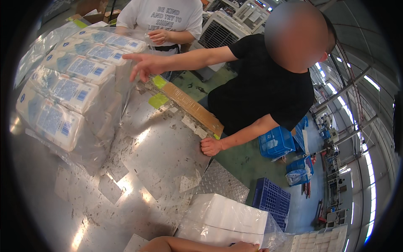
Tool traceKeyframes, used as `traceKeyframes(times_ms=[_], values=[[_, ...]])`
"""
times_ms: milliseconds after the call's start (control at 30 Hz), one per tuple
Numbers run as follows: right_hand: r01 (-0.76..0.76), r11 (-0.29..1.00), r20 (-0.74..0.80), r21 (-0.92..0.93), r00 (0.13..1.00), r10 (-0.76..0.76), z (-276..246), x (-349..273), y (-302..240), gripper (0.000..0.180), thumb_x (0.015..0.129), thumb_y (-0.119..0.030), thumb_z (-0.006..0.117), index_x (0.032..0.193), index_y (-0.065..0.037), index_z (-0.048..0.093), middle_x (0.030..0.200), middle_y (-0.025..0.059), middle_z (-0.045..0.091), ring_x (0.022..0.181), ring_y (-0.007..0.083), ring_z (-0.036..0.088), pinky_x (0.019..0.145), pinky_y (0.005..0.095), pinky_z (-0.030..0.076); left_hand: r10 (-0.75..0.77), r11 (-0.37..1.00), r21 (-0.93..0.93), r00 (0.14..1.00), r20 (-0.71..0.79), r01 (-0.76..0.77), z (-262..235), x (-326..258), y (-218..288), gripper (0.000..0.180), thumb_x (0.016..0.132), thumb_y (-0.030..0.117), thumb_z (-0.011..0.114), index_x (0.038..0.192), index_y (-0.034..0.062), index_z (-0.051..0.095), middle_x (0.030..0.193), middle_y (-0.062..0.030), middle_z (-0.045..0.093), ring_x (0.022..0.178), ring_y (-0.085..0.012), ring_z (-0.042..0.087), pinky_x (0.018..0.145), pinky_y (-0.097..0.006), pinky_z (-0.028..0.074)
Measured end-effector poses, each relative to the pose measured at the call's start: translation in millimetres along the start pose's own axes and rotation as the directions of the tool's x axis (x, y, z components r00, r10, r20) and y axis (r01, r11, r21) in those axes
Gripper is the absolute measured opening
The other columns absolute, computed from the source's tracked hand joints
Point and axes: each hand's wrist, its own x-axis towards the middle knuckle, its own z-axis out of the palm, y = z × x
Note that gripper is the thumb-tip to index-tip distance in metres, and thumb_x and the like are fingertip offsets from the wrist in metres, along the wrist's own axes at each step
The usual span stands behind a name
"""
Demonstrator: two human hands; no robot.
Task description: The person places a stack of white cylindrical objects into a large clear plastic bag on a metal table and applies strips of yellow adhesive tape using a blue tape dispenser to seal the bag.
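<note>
At the bottom edge, my left forearm reaches across to the right, in front of a clear plastic bag (pixel 273 236) around a block of white paper packs (pixel 224 218). My left hand (pixel 247 247) is at the bag's loose end, its fingers bent in and seemingly gripping the film; the frame's edge cuts off part of them. A sliver of skin beside it cannot be assigned to either hand. My right hand is not otherwise visible.
A bagged bundle of several tissue packs (pixel 63 90) stands on the worn metal table (pixel 155 168). Across it, a person in black (pixel 262 84) points at the bundle, other fist on the table edge. Another person in white (pixel 161 17) stands behind. Blue crates (pixel 275 143) sit on the floor.
</note>
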Motion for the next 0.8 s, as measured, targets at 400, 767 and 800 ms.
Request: traceKeyframes(times_ms=[400,767,800], values=[[0.009,1.000,-0.007,-0.017,1.000,-0.010,0.8,0.4,1.7,0.026,0.094,-0.022,0.044,0.089,0.001,0.055,0.080,0.0283,0.056,0.074,0.0475,0.052,0.064,0.0504,0.040,0.012,1.000,0.001,1.000,0.020,-0.012,-3.8,-1.2,2.1,0.030,0.071,0.032,0.061,0.074,0.0027,0.061,0.069,-0.0208,0.063,0.065,-0.0381,0.063,0.054,-0.047,0.049],[0.052,0.999,-0.030,-0.004,0.998,-0.052,7.5,0.1,16.0,0.027,0.095,-0.022,0.044,0.086,0.001,0.054,0.077,0.0285,0.055,0.071,0.0475,0.051,0.062,0.0499,0.040,0.016,1.000,0.004,0.999,-0.029,-0.016,-0.9,-1.7,1.3,0.031,0.071,0.034,0.062,0.076,0.0043,0.062,0.071,-0.0196,0.063,0.067,-0.0380,0.063,0.056,-0.048,0.048],[0.057,0.998,-0.035,-0.001,0.998,-0.057,7.9,0.1,15.9,0.027,0.094,-0.022,0.045,0.086,0.001,0.054,0.077,0.0285,0.055,0.070,0.0474,0.051,0.062,0.0498,0.040,0.014,1.000,-0.003,0.999,-0.032,-0.014,0.1,-1.6,-0.1,0.031,0.071,0.035,0.062,0.077,0.0046,0.062,0.071,-0.0195,0.063,0.067,-0.0380,0.063,0.056,-0.048,0.048]])
